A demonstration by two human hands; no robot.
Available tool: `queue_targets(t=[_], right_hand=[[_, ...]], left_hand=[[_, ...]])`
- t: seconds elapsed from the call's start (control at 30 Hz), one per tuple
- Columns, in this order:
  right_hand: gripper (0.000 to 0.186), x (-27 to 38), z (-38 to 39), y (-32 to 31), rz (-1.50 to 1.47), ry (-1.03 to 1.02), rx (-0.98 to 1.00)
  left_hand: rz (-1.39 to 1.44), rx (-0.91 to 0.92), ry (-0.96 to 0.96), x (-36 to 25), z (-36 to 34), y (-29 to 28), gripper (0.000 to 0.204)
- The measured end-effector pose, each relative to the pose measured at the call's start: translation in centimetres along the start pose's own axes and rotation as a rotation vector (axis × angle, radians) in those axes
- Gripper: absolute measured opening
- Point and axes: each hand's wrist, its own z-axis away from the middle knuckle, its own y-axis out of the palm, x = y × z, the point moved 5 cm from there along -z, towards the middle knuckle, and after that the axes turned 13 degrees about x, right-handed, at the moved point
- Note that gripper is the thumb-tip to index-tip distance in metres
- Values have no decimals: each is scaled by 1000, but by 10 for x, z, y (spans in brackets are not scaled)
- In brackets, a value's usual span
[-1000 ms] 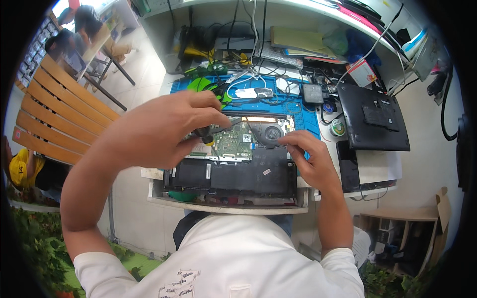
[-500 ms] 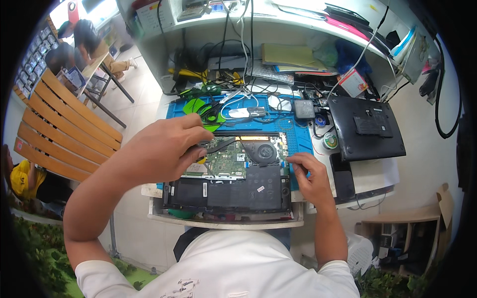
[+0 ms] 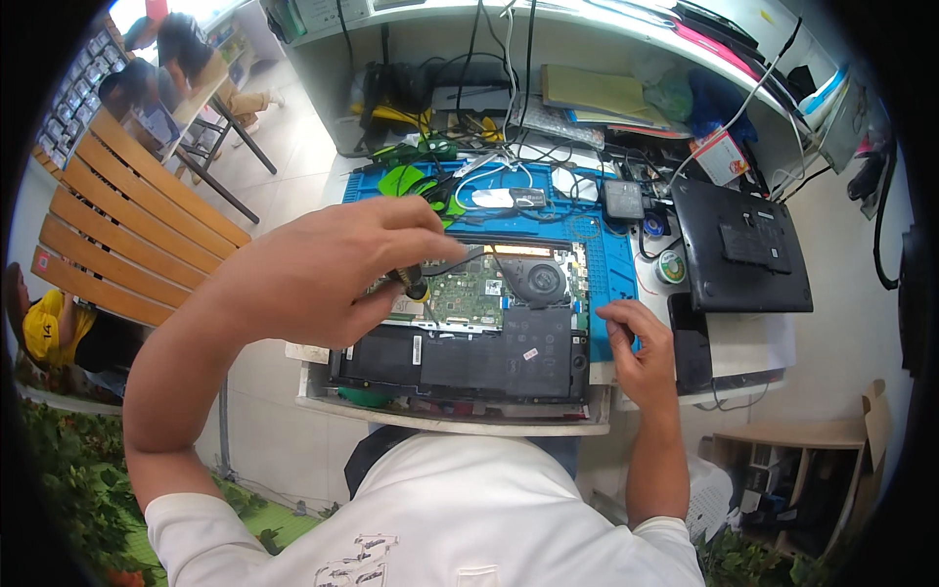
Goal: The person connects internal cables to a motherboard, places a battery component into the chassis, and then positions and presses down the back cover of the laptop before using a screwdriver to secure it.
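Cluttered white desk [image 3: 308, 353]; blue mat [image 3: 614, 284] laid on it, drawer [image 3: 450, 428] pulled out below the near edge. Opened laptop base [image 3: 479, 331] is set squarely before the person, long axis left to right, partly on the mat, near edge reaching out over the drawer. Green motherboard [image 3: 457, 298] exposed in the far half, round fan [image 3: 544, 282] at its right, black battery [image 3: 489, 362] in the near half.

Screwdriver [image 3: 415, 286], dark-handled with a yellow collar, is held by the left hand [image 3: 352, 264]: thumb and fingers closed around the handle, forefinger stretched out rightward above the board, slightly blurred. Shaft is tilted, pointed down, rightward and back toward the person, over the near-left part of the motherboard, close to the battery's far edge. Whether a screw is touched by the tip cannot be told. Board is thus situated below and to the right of the left fingers; that hand is clearly the nearer one to the tip.

Right hand [image 3: 641, 352] is placed just beside the laptop's right edge, well apart from the screwdriver. Fingers loosely curled, thumb apart from forefinger, nothing seen held. Black phone-like slab [image 3: 690, 338] is located just right of it.
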Motion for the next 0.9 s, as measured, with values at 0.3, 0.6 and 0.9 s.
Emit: queue_targets(t=[0.3, 0.6, 0.9], right_hand=[[20, 5, 8, -1, -14, 40, 14], [23, 14, 10, -7, -2, 32, -15], [19, 9, 24, -19, -27, 19, -102]], left_hand=[[12, 65, -309, 8, 1, 7, 45], [-26, 13, -223, 4, -3, 5, 41], [-45, 64, -175, 4, -3, 3, 38]])
